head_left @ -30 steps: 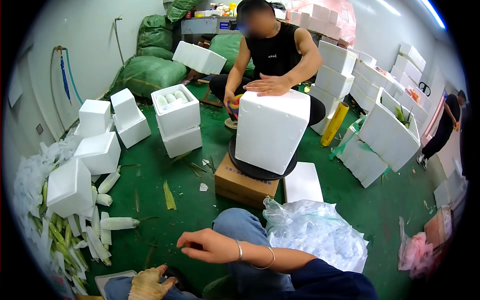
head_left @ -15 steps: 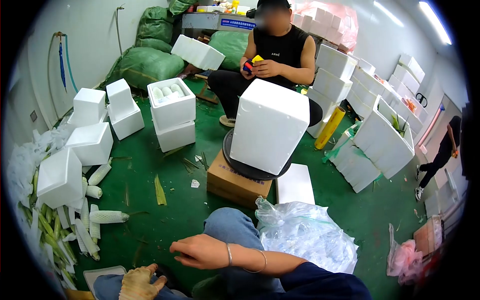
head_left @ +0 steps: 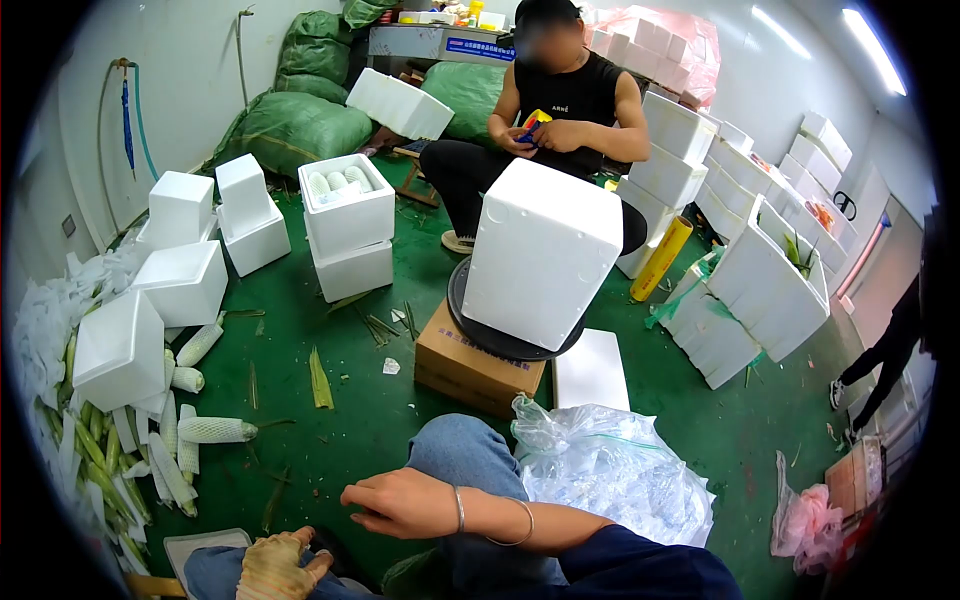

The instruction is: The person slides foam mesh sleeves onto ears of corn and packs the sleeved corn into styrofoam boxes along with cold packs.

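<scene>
Right at the front, the seated person's left hand (head_left: 275,570), in a yellowish glove, rests on the jeans with its fingers spread loosely and nothing held in it. The bare right hand (head_left: 395,502) hangs before the raised denim knee (head_left: 452,452), fingers bent inward; from here I can't tell whether they close on anything. Bangles (head_left: 460,508) circle that wrist. Off to the left, corn cobs in white netting (head_left: 215,430) lie on the green floor beside a heap of green-husked corn (head_left: 95,455), and an open foam box (head_left: 118,350) tilts at its edge. Just beyond the knee sits a clear plastic bag (head_left: 620,470), with a flat white foam slab (head_left: 592,372) behind it. Next comes the white foam box (head_left: 545,255), standing on a round black stand (head_left: 468,318) that rests on a cardboard carton (head_left: 475,368). Behind it a co-worker (head_left: 566,112) squats, both hands around a small yellow, red and blue object (head_left: 536,124). A yellow roll (head_left: 662,258) leans near stacked foam boxes (head_left: 655,180). Farther back, bulging green sacks (head_left: 295,138) lie against the wall, near a metal counter (head_left: 408,42) carrying odds and ends.
</scene>
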`<state>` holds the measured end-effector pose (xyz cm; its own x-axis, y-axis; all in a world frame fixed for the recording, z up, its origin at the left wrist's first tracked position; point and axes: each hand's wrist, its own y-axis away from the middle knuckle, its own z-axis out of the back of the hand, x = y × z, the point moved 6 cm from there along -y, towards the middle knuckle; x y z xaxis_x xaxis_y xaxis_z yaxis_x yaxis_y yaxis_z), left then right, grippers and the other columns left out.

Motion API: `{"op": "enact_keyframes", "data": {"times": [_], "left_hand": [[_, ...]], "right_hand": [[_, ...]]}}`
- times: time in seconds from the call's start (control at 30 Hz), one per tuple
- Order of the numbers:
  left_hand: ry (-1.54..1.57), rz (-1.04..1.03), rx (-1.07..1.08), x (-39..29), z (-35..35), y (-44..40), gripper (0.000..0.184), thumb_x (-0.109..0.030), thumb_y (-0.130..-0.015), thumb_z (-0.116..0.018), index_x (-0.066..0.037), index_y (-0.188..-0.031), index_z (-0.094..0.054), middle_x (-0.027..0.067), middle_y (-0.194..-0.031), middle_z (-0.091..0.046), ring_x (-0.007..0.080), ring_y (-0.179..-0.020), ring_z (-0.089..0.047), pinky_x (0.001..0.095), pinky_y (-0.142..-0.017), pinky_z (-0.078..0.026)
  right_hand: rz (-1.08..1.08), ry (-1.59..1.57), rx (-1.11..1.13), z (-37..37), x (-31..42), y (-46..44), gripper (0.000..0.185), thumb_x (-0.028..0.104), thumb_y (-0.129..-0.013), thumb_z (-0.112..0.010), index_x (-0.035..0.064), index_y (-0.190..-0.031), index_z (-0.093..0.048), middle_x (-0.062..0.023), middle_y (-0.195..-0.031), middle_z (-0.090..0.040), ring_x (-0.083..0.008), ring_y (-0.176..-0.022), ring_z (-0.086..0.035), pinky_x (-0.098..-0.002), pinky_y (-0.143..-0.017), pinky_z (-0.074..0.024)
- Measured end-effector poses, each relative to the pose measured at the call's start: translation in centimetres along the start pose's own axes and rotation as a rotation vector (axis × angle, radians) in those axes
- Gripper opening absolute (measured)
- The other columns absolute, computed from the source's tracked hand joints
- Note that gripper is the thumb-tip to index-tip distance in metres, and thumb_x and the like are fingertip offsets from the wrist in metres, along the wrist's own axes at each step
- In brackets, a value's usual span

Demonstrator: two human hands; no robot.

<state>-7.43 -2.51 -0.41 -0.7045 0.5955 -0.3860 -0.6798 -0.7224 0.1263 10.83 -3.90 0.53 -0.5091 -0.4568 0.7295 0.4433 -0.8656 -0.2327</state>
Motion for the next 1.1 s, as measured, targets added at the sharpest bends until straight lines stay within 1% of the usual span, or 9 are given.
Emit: {"op": "enact_keyframes", "data": {"times": [0.27,0.57,0.73,1.1], "left_hand": [[0.019,0.024,0.03,0.08,-0.05,0.03,0.042,-0.035,-0.081,-0.063,-0.005,-0.11,-0.06,0.0147,-0.092,-0.064,0.0308,-0.083,-0.062,0.0396,-0.073,-0.049],[0.028,0.037,0.002,0.02,0.26,0.16,0.044,-0.037,-0.08,-0.063,-0.004,-0.11,-0.06,0.016,-0.092,-0.065,0.0309,-0.083,-0.062,0.0395,-0.074,-0.049],[0.022,0.067,0.032,0.13,0.18,0.22,0.045,-0.038,-0.081,-0.062,-0.004,-0.111,-0.06,0.0159,-0.096,-0.064,0.0306,-0.087,-0.062,0.0392,-0.077,-0.048],[0.006,0.052,0.012,0.25,0.11,0.49,0.045,-0.038,-0.082,-0.061,-0.004,-0.111,-0.06,0.0154,-0.097,-0.064,0.0308,-0.089,-0.061,0.0388,-0.077,-0.048]], "right_hand": [[0.03,0.022,0.004,-0.08,0.05,0.06,0.02,0.015,-0.083,-0.057,0.0029,-0.096,-0.048,-0.016,-0.076,-0.058,-0.0365,-0.072,-0.057,-0.0442,-0.059,-0.0451],[0.034,0.058,0.03,-0.27,0.04,0.01,0.02,0.015,-0.083,-0.056,0.0026,-0.097,-0.049,-0.0157,-0.074,-0.058,-0.0353,-0.071,-0.058,-0.0435,-0.059,-0.0457],[0.031,0.057,0.035,-0.38,-0.08,0.09,0.021,0.016,-0.083,-0.056,0.0024,-0.098,-0.049,-0.0156,-0.075,-0.058,-0.0349,-0.072,-0.058,-0.0432,-0.06,-0.046],[0.022,0.087,0.065,-0.76,-0.31,0.12,0.023,0.017,-0.083,-0.057,0.002,-0.099,-0.05,-0.0159,-0.076,-0.059,-0.0349,-0.073,-0.059,-0.0426,-0.06,-0.0466]]}}
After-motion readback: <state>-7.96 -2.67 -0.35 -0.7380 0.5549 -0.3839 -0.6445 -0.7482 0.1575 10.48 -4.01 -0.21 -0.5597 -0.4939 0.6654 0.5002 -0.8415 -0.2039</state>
